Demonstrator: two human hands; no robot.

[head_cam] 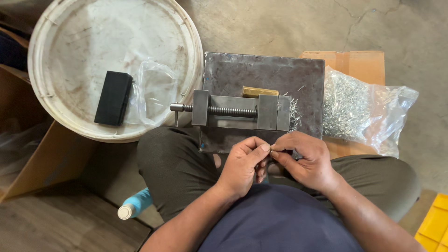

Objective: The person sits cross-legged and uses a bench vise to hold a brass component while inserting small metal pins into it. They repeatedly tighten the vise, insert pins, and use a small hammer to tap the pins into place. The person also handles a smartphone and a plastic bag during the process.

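Head view: both hands, left hand (242, 165) and right hand (305, 161), pinch something tiny before the vise (242, 111), bag of pins (361, 109) beside.

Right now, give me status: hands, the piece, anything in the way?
Left hand and right hand pinch a tiny metal piece together. Small vise just ahead on steel plate. Nothing between.

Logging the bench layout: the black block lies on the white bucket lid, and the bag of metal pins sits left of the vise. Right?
Not quite. In the head view the bag of metal pins sits right of the vise, on the cardboard. The black block does lie on the white bucket lid.
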